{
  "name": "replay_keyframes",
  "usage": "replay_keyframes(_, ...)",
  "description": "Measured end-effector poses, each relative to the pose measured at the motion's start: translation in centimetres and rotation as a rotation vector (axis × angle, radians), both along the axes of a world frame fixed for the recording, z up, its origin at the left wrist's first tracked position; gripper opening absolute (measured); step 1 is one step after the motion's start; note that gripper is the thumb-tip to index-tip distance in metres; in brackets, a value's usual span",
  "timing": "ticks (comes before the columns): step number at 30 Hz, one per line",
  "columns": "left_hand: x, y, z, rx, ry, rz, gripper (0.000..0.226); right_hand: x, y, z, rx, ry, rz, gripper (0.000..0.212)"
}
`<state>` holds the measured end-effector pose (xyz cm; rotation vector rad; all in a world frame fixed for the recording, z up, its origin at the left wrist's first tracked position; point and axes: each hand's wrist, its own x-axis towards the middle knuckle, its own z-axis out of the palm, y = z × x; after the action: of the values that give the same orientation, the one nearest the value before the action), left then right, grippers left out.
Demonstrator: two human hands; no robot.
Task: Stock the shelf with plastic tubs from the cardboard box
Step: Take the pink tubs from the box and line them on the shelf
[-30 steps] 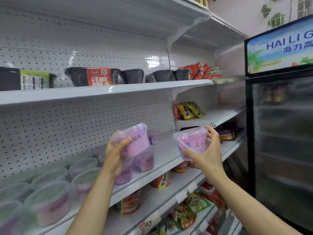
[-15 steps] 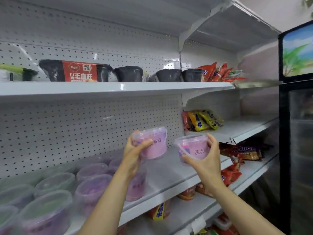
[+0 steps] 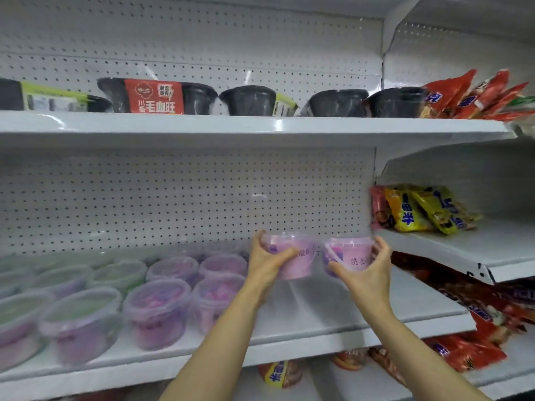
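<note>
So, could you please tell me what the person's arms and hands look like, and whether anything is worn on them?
Both forearms are bare as far as the picture shows: no sleeves and no gloves. The left hand and the right hand show no rings, and no watch or bracelet is visible at either wrist.

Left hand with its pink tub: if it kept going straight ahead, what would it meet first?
Probably the white pegboard back wall. The left hand and its tub seem to have bare shelf ahead, though depth is unclear.
</note>
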<state>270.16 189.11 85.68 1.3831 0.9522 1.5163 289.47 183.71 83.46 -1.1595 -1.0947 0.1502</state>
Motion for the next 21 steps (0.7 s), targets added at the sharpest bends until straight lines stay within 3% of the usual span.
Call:
replay_keyframes(5, 2.1, 0.9, -3.6, -0.038, 0.027, 0.183, 0.102, 1.9, 4.6, -3.0, -0.107, -0.033, 0.088, 0.116)
replay_keyframes(10, 2.3, 2.0, -6.8, -0.104, 0.05, 0.291, 0.122, 1.7, 7.5, -4.9, -0.17, -0.049, 0.16, 0.114)
replay_keyframes(15, 1.5, 1.7, -6.8, -0.14, 0.099, 0.263, 0.118, 0.9, 9.0, -5.4, -0.27, -0.105, 0.086, 0.118)
replay_keyframes(18, 1.2, 1.5, -6.7, -0.136, 0.176, 0.234, 0.121, 0.9, 9.2, -5.5, -0.319, -0.117, 0.18, 0.126)
replay_keyframes(21, 1.5, 1.0, -7.7, -0.202, 0.161, 0.335, 0.1, 1.4, 9.4, -5.4, -0.447, -0.231, 0.18, 0.134)
